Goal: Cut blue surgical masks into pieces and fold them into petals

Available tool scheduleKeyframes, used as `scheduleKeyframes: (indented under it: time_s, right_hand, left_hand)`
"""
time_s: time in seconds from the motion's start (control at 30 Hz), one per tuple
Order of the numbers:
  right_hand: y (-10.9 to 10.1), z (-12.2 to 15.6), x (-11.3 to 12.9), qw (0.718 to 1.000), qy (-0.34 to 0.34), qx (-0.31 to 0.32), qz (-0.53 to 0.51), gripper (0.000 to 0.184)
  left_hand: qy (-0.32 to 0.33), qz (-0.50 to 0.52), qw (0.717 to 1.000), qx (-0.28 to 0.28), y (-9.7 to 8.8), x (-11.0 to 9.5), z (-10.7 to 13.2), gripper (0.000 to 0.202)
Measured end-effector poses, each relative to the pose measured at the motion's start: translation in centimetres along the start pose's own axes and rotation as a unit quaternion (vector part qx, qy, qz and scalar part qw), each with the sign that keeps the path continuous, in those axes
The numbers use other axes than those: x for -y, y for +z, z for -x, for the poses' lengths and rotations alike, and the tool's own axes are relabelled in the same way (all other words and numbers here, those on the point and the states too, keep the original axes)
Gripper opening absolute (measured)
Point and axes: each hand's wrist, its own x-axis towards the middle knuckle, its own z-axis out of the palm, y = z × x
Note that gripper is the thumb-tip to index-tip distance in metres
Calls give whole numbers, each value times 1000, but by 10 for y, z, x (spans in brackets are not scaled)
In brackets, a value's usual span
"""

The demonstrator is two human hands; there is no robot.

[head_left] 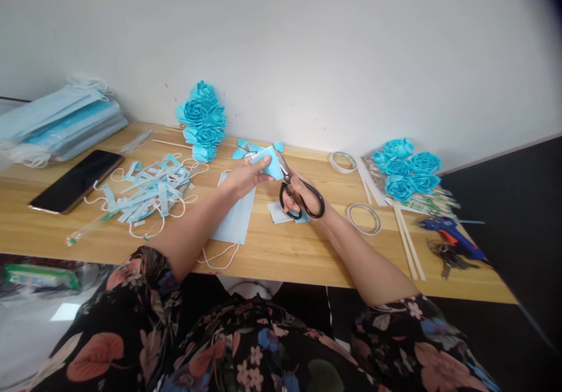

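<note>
Head camera, looking down on a wooden table (316, 263), gives the following situation. The left hand (250, 176) has its fingers closed on a small blue piece (274, 168) of thin material; the thumb lies on top of it, and the piece is held above the table, near the middle. The right hand (299, 194) has hold of a pair of scissors (287, 178) with black handles, its fingers bent at the loops. The blades point away from the person and are at the right edge of the blue piece; whether they have cut into it, I cannot tell.

Below the left forearm lies one blue mask (232, 222), partly covered, with its white loop toward the front edge. Under the right hand there is a folded piece (280, 212), white and blue. Behind the left hand some small blue cuttings (248, 147) are lying.

On the left side are a heap of cut strips (153, 190) with cords, a dark phone (76, 181) and a stack of masks (61, 123). Blue flowers (204, 120) stand near the wall. On the right side are two tape rolls (364, 232), more blue flowers (399, 167), pale sticks (406, 243), a blue glue gun (459, 239) and keys (450, 257).
</note>
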Motion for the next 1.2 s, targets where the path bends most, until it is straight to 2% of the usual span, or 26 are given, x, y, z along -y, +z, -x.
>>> scheduleKeyframes:
  time_s: [0.2,0.6,0.7,0.93,1.2]
  right_hand:
    - [2,2,1,1000,-18,-6,-5,72]
    - [2,3,7,999,-10,-25,32,76]
    - [-2,3,6,999,2,-7,41,75]
    - [-9,2,1,995,-10,93,33,75]
    - [-6,2,3,996,-14,87,19,66]
  left_hand:
    - [1,2,1000,1,-2,-1,0,37]
    - [14,0,1000,-2,-6,-1,-3,37]
    - [14,-1,1000,-2,-7,-1,-3,37]
    - [20,-10,1000,9,-6,-1,-3,42]
    - [8,-40,999,33,0,-3,2,43]
